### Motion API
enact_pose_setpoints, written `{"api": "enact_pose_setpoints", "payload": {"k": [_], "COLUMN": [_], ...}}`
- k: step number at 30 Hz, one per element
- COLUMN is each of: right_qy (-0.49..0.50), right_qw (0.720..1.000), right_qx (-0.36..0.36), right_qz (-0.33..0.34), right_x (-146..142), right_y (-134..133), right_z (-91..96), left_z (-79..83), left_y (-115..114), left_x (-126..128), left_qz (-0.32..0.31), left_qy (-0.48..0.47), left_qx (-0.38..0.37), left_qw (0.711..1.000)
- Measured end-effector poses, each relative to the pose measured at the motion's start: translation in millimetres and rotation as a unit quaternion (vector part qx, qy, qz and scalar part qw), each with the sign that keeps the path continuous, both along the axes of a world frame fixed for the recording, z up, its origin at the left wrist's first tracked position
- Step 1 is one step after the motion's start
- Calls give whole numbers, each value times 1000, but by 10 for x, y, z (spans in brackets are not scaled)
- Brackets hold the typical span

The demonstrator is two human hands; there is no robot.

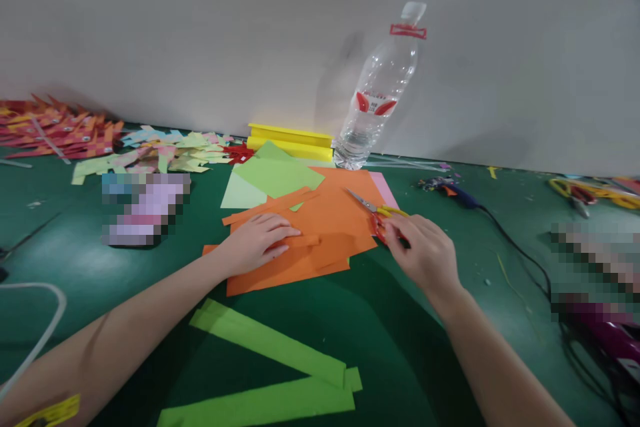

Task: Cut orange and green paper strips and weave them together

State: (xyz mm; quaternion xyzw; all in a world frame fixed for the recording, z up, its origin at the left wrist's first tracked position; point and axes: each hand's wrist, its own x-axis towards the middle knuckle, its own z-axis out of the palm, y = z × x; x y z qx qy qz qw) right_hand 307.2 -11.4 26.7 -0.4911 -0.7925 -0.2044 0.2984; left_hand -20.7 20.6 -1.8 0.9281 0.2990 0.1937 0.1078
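My left hand (263,240) lies with its fingers stretched over orange paper strips, on top of larger orange paper sheets (340,203). One short orange strip (306,241) pokes out past its fingertips. In my right hand (425,250) are scissors (373,208) with red and yellow handles, my fingers closed round the handles. The blades point up and left over the right part of the orange paper. Light green sheets (280,170) lie just beyond my left hand. Nearer to me, long green paper strips (270,340) rest on the table.
A clear plastic bottle (377,93) stands by the grey wall, beside folded yellow paper (290,141). Cut paper pieces (170,150) and red-orange paper shapes (60,130) are heaped at back left. A phone-like object (150,210) lies left. A corded tool (457,193) lies right.
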Motion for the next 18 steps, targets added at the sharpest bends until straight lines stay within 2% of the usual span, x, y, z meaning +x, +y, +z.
{"api": "enact_pose_setpoints", "payload": {"k": [3,8,14,18], "right_qy": [-8,-5,13,27], "right_qw": [994,978,962,954], "right_qx": [-75,-165,-202,-232], "right_qz": [-79,-129,-185,-189], "right_x": [167,260,261,293], "right_y": [57,149,158,191], "right_z": [-93,-211,-265,-290], "left_z": [3,-19,5,4], "left_y": [-10,2,7,4], "left_x": [3,10,18,12], "left_qz": [5,4,1,5], "left_qy": [12,16,8,23], "left_qx": [4,15,13,14], "left_qw": [1000,1000,1000,1000]}}
